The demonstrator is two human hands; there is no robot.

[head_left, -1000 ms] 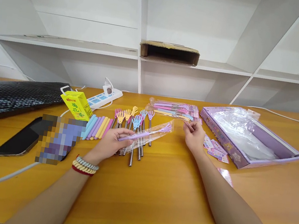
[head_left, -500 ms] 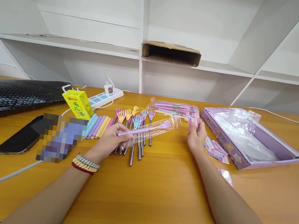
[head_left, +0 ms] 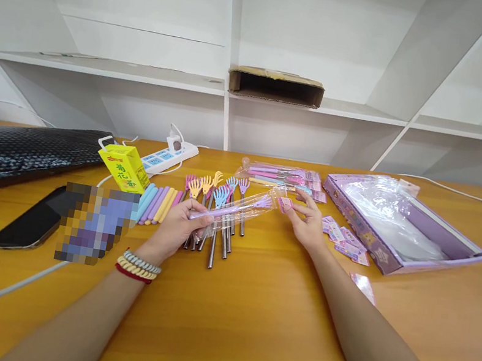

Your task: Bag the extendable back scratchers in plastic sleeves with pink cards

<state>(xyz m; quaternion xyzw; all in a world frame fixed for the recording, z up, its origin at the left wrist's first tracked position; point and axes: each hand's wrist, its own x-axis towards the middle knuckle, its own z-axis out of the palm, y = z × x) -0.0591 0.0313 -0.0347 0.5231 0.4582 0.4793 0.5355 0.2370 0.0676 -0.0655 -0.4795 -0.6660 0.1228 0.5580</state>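
Note:
My left hand (head_left: 181, 226) is closed round a purple back scratcher (head_left: 230, 210) inside a clear plastic sleeve (head_left: 250, 212); the claw end points right. A small pink printed card (head_left: 285, 204) is pinched in my right hand (head_left: 309, 225), close to the far end of the sleeve. Whether the card touches the sleeve I cannot tell. Beneath and beyond the sleeve lie several loose back scratchers (head_left: 211, 255) with coloured claws and metal rods. Coloured handles (head_left: 156, 205) lie in a row beside my left hand. More printed cards (head_left: 346, 243) are scattered right of my right hand.
Packed back scratchers (head_left: 270, 173) lie in a pile at the back. An open purple box (head_left: 388, 256) with plastic inside stands right. On the left are a yellow drink carton (head_left: 124, 167), a power strip (head_left: 170, 157), a phone (head_left: 26, 220) and a black wrapped bundle (head_left: 25, 158).
My right hand has moved left with the pink card, from the packed pile to the end of the sleeve. My left hand has stayed nearly still.

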